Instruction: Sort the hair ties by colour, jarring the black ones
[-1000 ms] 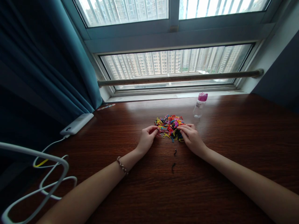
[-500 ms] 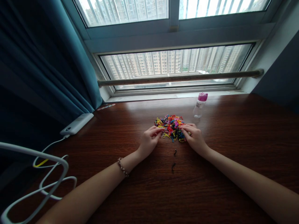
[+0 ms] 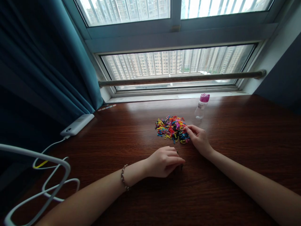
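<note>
A pile of small multicoloured elastic hair ties [image 3: 170,127] lies on the brown wooden table. My left hand [image 3: 163,161], with a beaded bracelet [image 3: 124,177] at its wrist, is in front of the pile. Its fingers are pinched together, and a small black hair tie [image 3: 182,167] hangs at their tips. Another dark piece peeks out just beyond those fingers, mostly hidden by them. At the pile's right edge, my right hand [image 3: 198,138] has thumb and forefinger closed in a pinch among the hair ties. What sits between them is too small to make out.
Behind the pile to the right stands a clear bottle with a pink cap [image 3: 200,108]. On the left are a white power bank [image 3: 78,125] and a looping white cable [image 3: 66,171]. A blue curtain [image 3: 77,62] hangs beside the barred window, where a rail [image 3: 178,80] crosses.
My left hand has moved from the pile's left edge toward me and right, over the spot with the dark hair ties. My right hand stays at the pile, its fingers drawn slightly to the right.
</note>
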Demonstrator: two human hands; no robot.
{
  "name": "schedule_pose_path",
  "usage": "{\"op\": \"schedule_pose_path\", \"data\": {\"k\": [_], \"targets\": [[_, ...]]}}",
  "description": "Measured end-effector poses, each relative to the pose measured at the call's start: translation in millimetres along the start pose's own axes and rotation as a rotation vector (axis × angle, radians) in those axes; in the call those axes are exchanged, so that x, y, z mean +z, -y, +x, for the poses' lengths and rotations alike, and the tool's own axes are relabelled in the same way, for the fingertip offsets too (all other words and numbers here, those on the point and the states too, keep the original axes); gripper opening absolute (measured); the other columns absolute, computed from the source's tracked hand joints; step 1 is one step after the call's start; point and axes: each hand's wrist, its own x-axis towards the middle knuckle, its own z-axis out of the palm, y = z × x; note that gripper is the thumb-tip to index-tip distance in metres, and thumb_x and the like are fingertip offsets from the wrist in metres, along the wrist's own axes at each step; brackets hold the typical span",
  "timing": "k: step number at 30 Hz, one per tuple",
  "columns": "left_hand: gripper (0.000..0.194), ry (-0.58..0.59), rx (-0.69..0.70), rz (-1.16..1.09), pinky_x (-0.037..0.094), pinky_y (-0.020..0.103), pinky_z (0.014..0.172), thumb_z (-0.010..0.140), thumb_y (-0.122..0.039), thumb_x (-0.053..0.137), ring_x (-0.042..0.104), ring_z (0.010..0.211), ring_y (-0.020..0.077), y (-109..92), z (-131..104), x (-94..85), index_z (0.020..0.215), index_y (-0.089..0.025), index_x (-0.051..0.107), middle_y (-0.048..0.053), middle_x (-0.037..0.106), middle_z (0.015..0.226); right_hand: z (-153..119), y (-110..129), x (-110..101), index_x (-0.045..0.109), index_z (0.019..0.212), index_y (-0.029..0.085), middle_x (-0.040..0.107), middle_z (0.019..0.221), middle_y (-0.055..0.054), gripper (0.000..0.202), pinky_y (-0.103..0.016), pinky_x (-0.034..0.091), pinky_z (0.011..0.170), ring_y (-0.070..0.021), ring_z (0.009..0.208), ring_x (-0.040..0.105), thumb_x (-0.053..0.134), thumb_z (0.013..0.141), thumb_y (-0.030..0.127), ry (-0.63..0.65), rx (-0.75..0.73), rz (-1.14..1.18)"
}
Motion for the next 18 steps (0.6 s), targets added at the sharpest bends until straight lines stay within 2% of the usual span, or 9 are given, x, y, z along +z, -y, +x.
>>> {"op": "schedule_pose_path", "data": {"k": [3, 6, 10, 12, 15, 18], "targets": [[0.028, -0.066, -0.079, 0.055, 0.045, 0.032, 0.077, 0.08, -0.014, 0.043, 0.056, 0.079, 0.0175, 6.4, -0.8, -2.4, 0.101, -0.018, 0.06, 0.008, 0.065, 0.085, -4.9, 10.3, -2.4, 0.06, 0.072, 0.018, 0.062, 0.066, -0.003, 0.023, -0.026, 0.042, 0.057, -0.0159, 0.06, 0.055, 0.046, 0.084, 0.03, 0.045, -0.062, 0.018], [0.026, -0.221, -0.216, 0.17, 0.043, 0.033, 0.08, 0.077, -0.01, 0.042, 0.054, 0.084, 0.0186, 18.8, -1.3, -10.1, 0.093, -0.018, 0.062, 0.007, 0.064, 0.087, -13.5, 23.8, -3.8, 0.056, 0.064, 0.018, 0.056, 0.06, -0.002, 0.022, -0.026, 0.039, 0.056, -0.0144, 0.057, 0.05, 0.045, 0.083, 0.026, 0.198, -0.256, -0.023], [0.021, -0.495, -0.555, 0.327, 0.043, 0.03, 0.074, 0.074, -0.007, 0.041, 0.054, 0.078, 0.0175, 43.7, -4.0, -25.4, 0.074, -0.019, 0.059, 0.004, 0.06, 0.075, -24.9, 37.7, -2.3, 0.053, 0.061, 0.02, 0.051, 0.055, -0.002, 0.022, -0.027, 0.036, 0.054, -0.0144, 0.054, 0.045, 0.045, 0.081, 0.022, 0.453, -0.538, -0.058], [0.017, -0.562, -0.717, 0.349, 0.043, 0.028, 0.068, 0.07, -0.007, 0.043, 0.053, 0.071, 0.0159, 55.6, -6.4, -30.3, 0.073, -0.018, 0.056, 0.002, 0.058, 0.072, -27.7, 40.6, -1.3, 0.054, 0.06, 0.021, 0.05, 0.053, -0.001, 0.023, -0.027, 0.036, 0.054, -0.0146, 0.053, 0.044, 0.045, 0.081, 0.022, 0.544, -0.622, -0.075], [0.012, -0.513, -0.828, 0.342, 0.042, 0.027, 0.063, 0.067, -0.01, 0.048, 0.052, 0.068, 0.0156, 66.2, -9.7, -30.0, 0.073, -0.018, 0.054, 0.001, 0.056, 0.07, -27.3, 40.0, -0.8, 0.057, 0.061, 0.021, 0.05, 0.052, -0.001, 0.027, -0.027, 0.036, 0.055, -0.0145, 0.052, 0.043, 0.043, 0.084, 0.024, 0.602, -0.645, -0.108], [0.01, -0.392, -0.798, 0.368, 0.042, 0.028, 0.068, 0.066, -0.013, 0.052, 0.053, 0.074, 0.0179, 67.9, -11.3, -24.4, 0.073, -0.019, 0.058, 0.002, 0.057, 0.073, -23.7, 34.7, -0.6, 0.06, 0.063, 0.02, 0.052, 0.054, -0.002, 0.031, -0.027, 0.036, 0.055, -0.0146, 0.054, 0.045, 0.04, 0.086, 0.025, 0.525, -0.569, -0.129]]}}
